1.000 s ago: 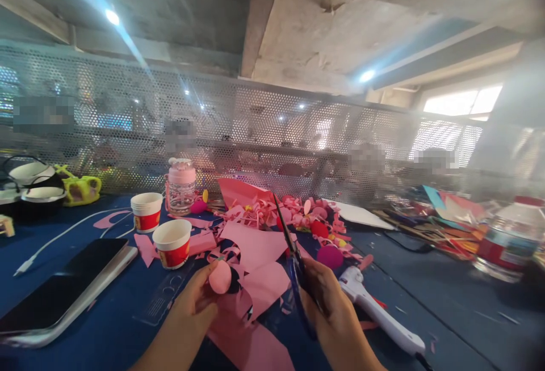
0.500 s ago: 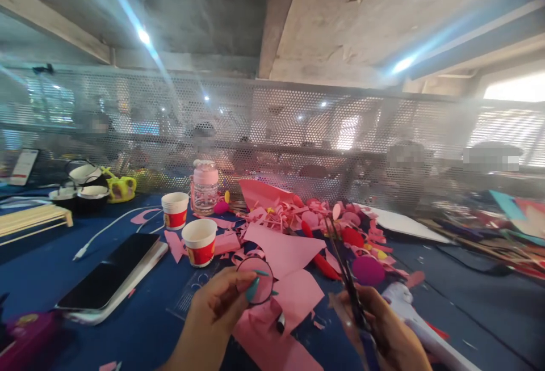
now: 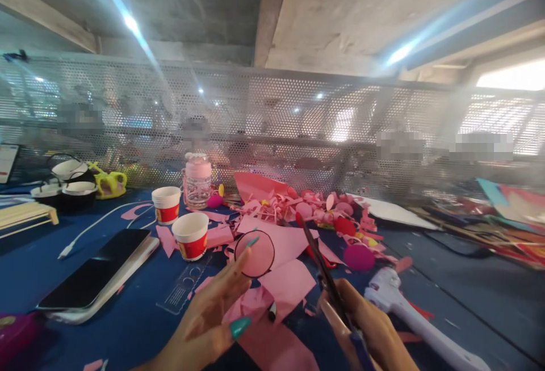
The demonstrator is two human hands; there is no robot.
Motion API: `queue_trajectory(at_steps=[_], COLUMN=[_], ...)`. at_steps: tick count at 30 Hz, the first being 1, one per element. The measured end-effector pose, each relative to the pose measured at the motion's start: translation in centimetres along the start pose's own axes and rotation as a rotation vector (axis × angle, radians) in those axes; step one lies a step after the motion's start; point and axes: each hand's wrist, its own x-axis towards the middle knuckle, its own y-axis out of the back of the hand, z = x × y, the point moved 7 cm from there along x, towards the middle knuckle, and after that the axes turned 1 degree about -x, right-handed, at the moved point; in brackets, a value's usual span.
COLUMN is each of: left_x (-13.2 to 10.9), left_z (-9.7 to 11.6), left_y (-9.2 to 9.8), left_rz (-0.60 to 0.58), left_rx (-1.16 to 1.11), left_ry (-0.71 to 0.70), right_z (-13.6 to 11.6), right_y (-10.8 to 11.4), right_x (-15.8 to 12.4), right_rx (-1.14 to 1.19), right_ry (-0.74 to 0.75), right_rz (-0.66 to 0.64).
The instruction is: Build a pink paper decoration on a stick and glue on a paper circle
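Observation:
My left hand (image 3: 208, 308) holds a thin pink disc (image 3: 259, 260) with a dark rim, apparently paper, between its fingers. One teal-nailed fingertip lies across its face, and the thumb stands apart below. In my right hand (image 3: 361, 314) is a pair of scissors (image 3: 315, 243), its dark blades pointing up and away, close together. A blue handle loop shows under the palm. The scissors are apart from the disc. Sheets of pink paper (image 3: 289, 286) lie beneath and between both hands, with a small black-and-white item (image 3: 272, 311), perhaps a marker end, among them.
Pink scraps (image 3: 306, 209) heap up before a perforated metal screen (image 3: 289, 98). Paper cups (image 3: 190, 235), a pink-lidded bottle (image 3: 198, 181) and a phone (image 3: 97, 272) stand or lie left. A white glue gun (image 3: 426, 314) lies right of my right hand. People show behind the screen.
My left thumb has come off the disc and spread away from it. The disc has moved slightly up. The scissors' blades have swung toward the left and look closer together.

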Motion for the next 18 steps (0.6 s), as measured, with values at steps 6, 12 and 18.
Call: queue_trajectory(at_steps=[6,12,18], left_x=[-0.4,-0.8,-1.1], left_z=[0.7,0.8,0.6], left_y=[-1.6,-1.7,-1.0], left_rz=[-0.027,-0.124,-0.172], left_rx=[-0.117,-0.103,-0.024], left_ry=[0.052,0.107,0.046], right_z=[-0.6,-2.2,-2.7], right_y=[0.1,0.2,0.2], right_x=[-0.1,0.8,1.3], right_rx=[-0.112,-0.096,-0.088], right_ry=[0.071,0.151,0.065], right_rz=[-0.009,-0.031,-0.090])
